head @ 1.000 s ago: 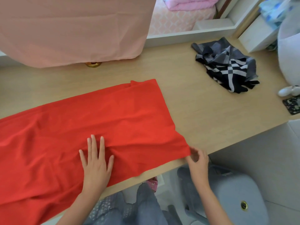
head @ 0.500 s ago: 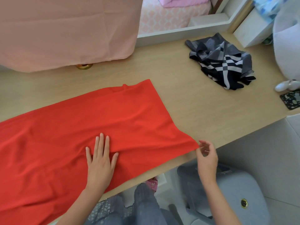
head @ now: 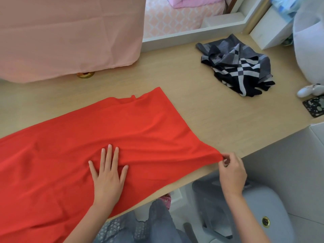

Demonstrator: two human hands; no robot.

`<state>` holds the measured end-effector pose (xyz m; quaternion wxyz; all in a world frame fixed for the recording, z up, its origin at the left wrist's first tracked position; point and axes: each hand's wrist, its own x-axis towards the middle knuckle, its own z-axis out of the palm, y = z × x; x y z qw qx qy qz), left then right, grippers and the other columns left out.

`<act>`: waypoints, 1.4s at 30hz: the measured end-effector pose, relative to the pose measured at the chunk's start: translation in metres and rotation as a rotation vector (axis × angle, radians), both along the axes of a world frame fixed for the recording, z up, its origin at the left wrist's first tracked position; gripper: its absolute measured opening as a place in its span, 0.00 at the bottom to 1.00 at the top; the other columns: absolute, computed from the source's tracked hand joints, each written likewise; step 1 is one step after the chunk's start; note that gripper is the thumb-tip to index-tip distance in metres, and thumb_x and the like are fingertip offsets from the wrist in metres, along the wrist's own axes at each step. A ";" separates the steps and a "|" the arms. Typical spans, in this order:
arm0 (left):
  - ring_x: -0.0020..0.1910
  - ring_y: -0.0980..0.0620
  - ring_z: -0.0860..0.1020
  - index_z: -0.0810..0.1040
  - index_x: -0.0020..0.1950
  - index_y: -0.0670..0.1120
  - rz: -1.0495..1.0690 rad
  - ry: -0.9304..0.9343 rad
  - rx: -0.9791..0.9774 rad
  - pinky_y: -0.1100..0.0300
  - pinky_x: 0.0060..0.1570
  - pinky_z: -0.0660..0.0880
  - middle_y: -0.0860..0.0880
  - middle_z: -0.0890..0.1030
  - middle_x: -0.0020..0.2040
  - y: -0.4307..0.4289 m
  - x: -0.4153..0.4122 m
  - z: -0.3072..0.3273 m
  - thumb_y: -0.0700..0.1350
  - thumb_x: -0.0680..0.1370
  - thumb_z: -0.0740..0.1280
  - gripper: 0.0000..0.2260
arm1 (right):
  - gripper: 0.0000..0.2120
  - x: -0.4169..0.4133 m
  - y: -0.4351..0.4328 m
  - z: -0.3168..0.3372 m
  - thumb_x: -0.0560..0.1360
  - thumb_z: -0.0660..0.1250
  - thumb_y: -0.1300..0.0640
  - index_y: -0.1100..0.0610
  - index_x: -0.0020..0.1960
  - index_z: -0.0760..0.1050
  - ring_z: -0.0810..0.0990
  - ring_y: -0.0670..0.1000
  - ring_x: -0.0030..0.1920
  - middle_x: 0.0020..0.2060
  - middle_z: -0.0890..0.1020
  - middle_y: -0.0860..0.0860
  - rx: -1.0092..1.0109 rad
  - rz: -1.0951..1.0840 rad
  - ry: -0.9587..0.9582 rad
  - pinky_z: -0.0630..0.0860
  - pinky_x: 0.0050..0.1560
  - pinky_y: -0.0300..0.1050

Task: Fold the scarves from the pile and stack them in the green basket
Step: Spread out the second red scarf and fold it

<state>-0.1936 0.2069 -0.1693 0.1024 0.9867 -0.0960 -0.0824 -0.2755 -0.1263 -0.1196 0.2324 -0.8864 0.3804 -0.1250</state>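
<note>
A large red scarf [head: 122, 130] lies spread across the wooden table [head: 201, 109], running off the left edge of the view. My left hand [head: 108, 174] presses flat on its middle with straight, spread fingers. My right hand [head: 231, 171] pinches the scarf's near right corner at the table's front edge and holds it stretched to the right. A crumpled black, grey and white checked scarf [head: 238, 67] sits at the back right of the table. No green basket is in view.
A pink cloth [head: 66, 32] hangs over something at the back left, with a brass foot [head: 85, 74] under it. A white toy [head: 310, 89] and a dark patterned phone [head: 315, 107] lie at the right edge. A grey chair [head: 263, 216] stands below the table front.
My right hand has drawn the scarf's near right corner further to the right, tightening the cloth. My left hand has stayed pressed flat on the scarf.
</note>
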 end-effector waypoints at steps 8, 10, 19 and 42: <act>0.77 0.48 0.53 0.60 0.76 0.45 0.033 -0.095 -0.103 0.41 0.73 0.44 0.44 0.58 0.77 -0.013 0.014 0.011 0.57 0.79 0.50 0.28 | 0.26 0.032 -0.014 0.009 0.67 0.57 0.76 0.56 0.58 0.76 0.70 0.53 0.54 0.51 0.75 0.48 0.174 0.253 0.053 0.66 0.56 0.44; 0.77 0.48 0.54 0.61 0.76 0.45 0.059 -0.113 -0.143 0.42 0.73 0.45 0.44 0.58 0.77 -0.020 0.029 0.014 0.55 0.79 0.50 0.27 | 0.21 0.062 -0.010 0.017 0.72 0.56 0.73 0.55 0.56 0.76 0.75 0.51 0.53 0.50 0.78 0.50 0.343 0.212 -0.026 0.69 0.53 0.40; 0.68 0.40 0.67 0.70 0.69 0.41 0.186 -0.238 -0.328 0.45 0.70 0.58 0.39 0.73 0.66 -0.044 0.153 0.022 0.41 0.80 0.60 0.17 | 0.16 0.245 0.034 0.008 0.76 0.61 0.67 0.55 0.60 0.77 0.73 0.44 0.38 0.45 0.78 0.45 0.478 0.527 0.013 0.68 0.37 0.27; 0.51 0.41 0.76 0.78 0.53 0.43 0.229 -0.210 -0.411 0.48 0.52 0.68 0.44 0.81 0.50 -0.050 0.218 0.018 0.41 0.78 0.63 0.06 | 0.05 0.322 0.010 0.011 0.72 0.72 0.63 0.56 0.40 0.77 0.74 0.45 0.33 0.34 0.78 0.50 0.847 0.394 0.199 0.71 0.32 0.33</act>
